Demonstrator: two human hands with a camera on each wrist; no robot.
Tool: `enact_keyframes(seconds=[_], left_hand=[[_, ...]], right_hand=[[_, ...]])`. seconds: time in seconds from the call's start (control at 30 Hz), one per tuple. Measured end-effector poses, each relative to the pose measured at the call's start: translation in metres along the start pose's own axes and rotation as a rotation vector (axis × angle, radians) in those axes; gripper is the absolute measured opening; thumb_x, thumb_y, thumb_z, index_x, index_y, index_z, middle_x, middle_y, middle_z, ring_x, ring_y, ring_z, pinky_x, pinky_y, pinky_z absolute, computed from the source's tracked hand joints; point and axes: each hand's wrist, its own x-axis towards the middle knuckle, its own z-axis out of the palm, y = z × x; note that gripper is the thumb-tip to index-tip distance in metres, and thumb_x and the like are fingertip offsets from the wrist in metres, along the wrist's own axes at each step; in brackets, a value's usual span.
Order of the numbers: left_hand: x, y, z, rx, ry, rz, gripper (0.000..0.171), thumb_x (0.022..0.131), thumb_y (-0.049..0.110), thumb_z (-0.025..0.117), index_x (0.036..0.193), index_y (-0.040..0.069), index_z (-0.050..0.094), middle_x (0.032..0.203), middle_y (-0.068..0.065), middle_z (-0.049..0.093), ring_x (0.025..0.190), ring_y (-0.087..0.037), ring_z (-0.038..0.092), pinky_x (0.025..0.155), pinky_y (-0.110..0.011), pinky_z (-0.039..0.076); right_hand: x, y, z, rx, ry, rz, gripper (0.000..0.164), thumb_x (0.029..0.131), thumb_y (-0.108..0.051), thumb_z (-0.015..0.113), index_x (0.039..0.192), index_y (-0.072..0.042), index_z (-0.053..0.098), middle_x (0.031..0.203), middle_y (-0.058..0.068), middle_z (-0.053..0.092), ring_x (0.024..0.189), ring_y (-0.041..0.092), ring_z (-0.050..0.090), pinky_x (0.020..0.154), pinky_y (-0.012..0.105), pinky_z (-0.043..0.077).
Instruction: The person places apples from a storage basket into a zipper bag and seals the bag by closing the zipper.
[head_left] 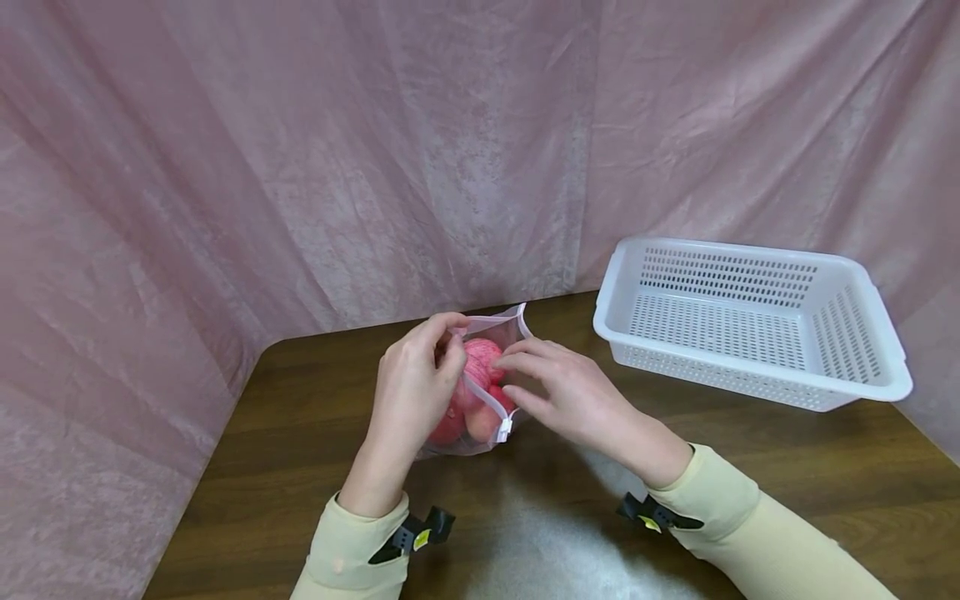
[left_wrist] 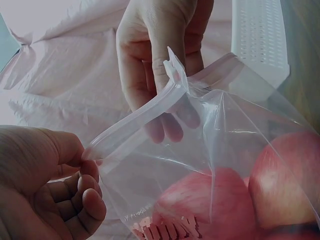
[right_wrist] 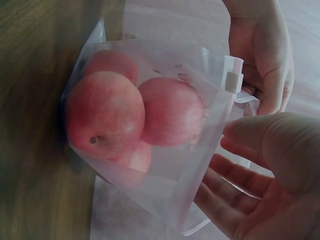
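A clear zip bag stands on the table with its mouth spread and several red apples inside. My left hand pinches the bag's rim between thumb and forefinger at one end of the mouth; the left wrist view shows its other fingers loosely bent. The right hand is at the opposite side, its fingers loosely spread and reaching into the opening, fingertips showing through the film in the left wrist view. A white slider sits on the zip strip. Film partly veils the apples.
To the right, a white perforated plastic basket stands on the dark wooden table. Behind the table hangs a pink curtain. Both forearms wear pale sleeves with black wrist straps.
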Motion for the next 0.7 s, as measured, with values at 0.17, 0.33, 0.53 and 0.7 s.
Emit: enact_keyframes(seconds=[0.17,0.33,0.53,0.7], left_hand=[[0.001,-0.001,0.000,-0.002,0.001,-0.009,0.023,0.101,0.004,0.070,0.121,0.010,0.081,0.087,-0.004,0.069,0.068,-0.019,0.053,0.063,-0.037,0.049],[0.001,-0.002,0.001,-0.005,-0.005,-0.022,0.023,0.101,0.005,0.069,0.121,0.010,0.081,0.087,-0.003,0.068,0.070,-0.020,0.054,0.064,-0.037,0.049],[0.002,-0.002,0.002,-0.007,-0.016,-0.018,0.025,0.102,0.005,0.067,0.123,0.010,0.079,0.088,0.000,0.066,0.071,-0.019,0.054,0.065,-0.038,0.048],[0.002,-0.004,0.004,-0.014,-0.007,0.021,0.031,0.101,0.004,0.068,0.130,0.011,0.075,0.085,-0.001,0.064,0.070,-0.017,0.053,0.065,-0.039,0.046]], right_hand=[[0.001,-0.001,-0.006,-0.008,-0.037,-0.018,0.029,0.096,-0.017,0.087,0.125,-0.019,0.082,0.125,-0.006,0.074,0.114,0.013,0.071,0.093,0.041,0.059],[0.001,0.002,-0.017,-0.010,-0.071,-0.072,0.029,0.097,-0.018,0.086,0.125,-0.023,0.081,0.120,-0.010,0.076,0.109,0.012,0.072,0.087,0.038,0.059],[-0.001,0.006,-0.031,0.015,-0.145,-0.163,0.034,0.093,-0.016,0.090,0.125,-0.022,0.080,0.113,-0.011,0.077,0.101,0.010,0.070,0.085,0.034,0.058],[-0.002,0.008,-0.030,0.022,-0.209,-0.225,0.038,0.088,-0.015,0.094,0.120,-0.023,0.074,0.103,-0.012,0.072,0.094,0.007,0.068,0.081,0.031,0.058]])
